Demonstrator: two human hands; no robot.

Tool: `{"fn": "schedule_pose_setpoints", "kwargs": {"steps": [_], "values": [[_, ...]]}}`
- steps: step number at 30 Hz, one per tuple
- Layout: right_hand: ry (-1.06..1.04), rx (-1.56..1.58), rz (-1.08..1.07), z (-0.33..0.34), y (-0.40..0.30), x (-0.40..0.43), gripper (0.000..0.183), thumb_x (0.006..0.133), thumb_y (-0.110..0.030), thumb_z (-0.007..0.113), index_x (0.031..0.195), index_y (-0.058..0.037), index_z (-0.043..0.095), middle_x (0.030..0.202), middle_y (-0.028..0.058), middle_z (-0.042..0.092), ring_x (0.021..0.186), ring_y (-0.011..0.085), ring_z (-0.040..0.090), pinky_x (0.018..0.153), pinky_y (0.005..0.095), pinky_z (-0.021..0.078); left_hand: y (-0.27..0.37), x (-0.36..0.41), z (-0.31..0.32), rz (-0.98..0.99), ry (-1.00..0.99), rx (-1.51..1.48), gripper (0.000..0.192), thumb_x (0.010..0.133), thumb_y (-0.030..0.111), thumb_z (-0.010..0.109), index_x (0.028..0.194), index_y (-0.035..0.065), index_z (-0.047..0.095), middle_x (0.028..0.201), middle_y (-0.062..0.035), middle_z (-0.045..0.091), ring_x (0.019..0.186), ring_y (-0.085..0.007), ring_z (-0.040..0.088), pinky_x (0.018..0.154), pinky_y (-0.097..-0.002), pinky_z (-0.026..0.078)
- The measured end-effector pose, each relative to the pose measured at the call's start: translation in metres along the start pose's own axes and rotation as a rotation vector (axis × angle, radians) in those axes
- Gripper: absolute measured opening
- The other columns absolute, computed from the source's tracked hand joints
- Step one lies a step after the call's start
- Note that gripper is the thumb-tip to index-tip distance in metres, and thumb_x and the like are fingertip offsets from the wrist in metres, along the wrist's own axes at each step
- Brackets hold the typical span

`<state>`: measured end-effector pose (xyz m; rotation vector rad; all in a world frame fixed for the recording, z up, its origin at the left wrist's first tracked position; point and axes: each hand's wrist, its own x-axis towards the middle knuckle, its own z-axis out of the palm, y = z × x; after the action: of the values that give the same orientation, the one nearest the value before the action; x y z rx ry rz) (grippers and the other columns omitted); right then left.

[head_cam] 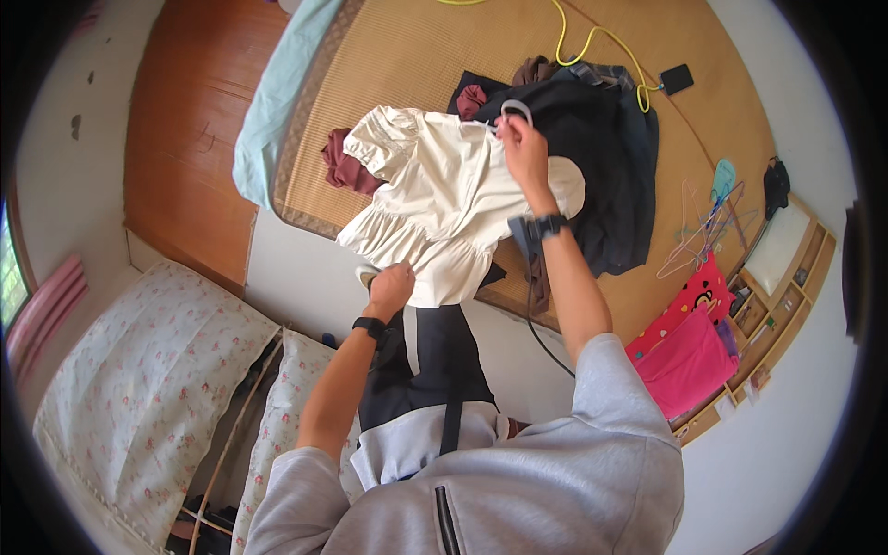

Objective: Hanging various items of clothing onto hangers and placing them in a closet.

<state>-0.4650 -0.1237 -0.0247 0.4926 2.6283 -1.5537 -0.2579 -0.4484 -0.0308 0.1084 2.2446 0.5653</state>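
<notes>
A cream puff-sleeved garment with a gathered lower part lies spread over the edge of a woven bed mat. My left hand is closed on its lower hem, at the near left corner. At the neckline, my right hand grips a light-coloured hanger, whose curved part rises above my fingers. Black clothing lies beneath and to the right of the garment. A maroon cloth is bunched by its left sleeve.
Several wire hangers lie on the mat at right, near a pink cloth and a wooden shelf headboard. A yellow cable runs to a black device. A floral fabric cover stands at lower left.
</notes>
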Motion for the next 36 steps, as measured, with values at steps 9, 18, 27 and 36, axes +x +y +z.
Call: {"fn": "schedule_pose_setpoints", "kwargs": {"steps": [9, 18, 27, 36], "values": [[-0.199, 0.053, -0.557, -0.045, -0.243, -0.235, 0.012, 0.091, -0.003, 0.066, 0.102, -0.0006, 0.066, 0.089, 0.0168, 0.062, 0.087, 0.0372, 0.058, 0.078, 0.0437, 0.0481, 0.07, -0.132, -0.18, 0.257, 0.773, -0.045, 0.082, 0.076, 0.02, 0.086, 0.145, 0.0051, 0.045, 0.139, -0.0209, 0.046, 0.131, -0.0413, 0.044, 0.111, -0.0485, 0.039], [-0.568, -0.012, -0.705, 0.031, -0.411, -0.431, 0.017, 0.095, -0.013, 0.064, 0.101, 0.0023, 0.068, 0.088, 0.0198, 0.064, 0.088, 0.0399, 0.063, 0.075, 0.0427, 0.0505, -0.094, -0.405, -0.219, 0.389, 0.865, 0.032, 0.018, 0.088, 0.022, 0.073, 0.092, 0.0069, 0.063, 0.084, -0.013, 0.064, 0.086, -0.034, 0.064, 0.077, -0.0457, 0.052], [-1.156, -0.048, -1.121, 0.172, -0.557, -0.58, 0.009, 0.097, -0.006, 0.06, 0.101, 0.0017, 0.062, 0.093, 0.0172, 0.065, 0.087, 0.0339, 0.064, 0.079, 0.0399, 0.0518, -0.181, -0.677, -0.107, 0.098, 1.214, -0.289, 0.015, 0.09, 0.017, 0.072, 0.089, 0.0041, 0.064, 0.082, -0.0137, 0.064, 0.073, -0.0374, 0.063, 0.065, -0.0461, 0.051], [-1.465, -0.02, -1.579, 0.288, -0.649, -0.696, 0.009, 0.097, -0.003, 0.061, 0.105, 0.0018, 0.063, 0.1, 0.0171, 0.066, 0.094, 0.036, 0.064, 0.081, 0.0402, 0.0524, -0.214, -0.782, -0.051, -0.255, 1.35, -0.567, 0.026, 0.097, 0.026, 0.063, 0.09, 0.0009, 0.063, 0.09, -0.0186, 0.064, 0.082, -0.043, 0.062, 0.071, -0.0492, 0.05]]}}
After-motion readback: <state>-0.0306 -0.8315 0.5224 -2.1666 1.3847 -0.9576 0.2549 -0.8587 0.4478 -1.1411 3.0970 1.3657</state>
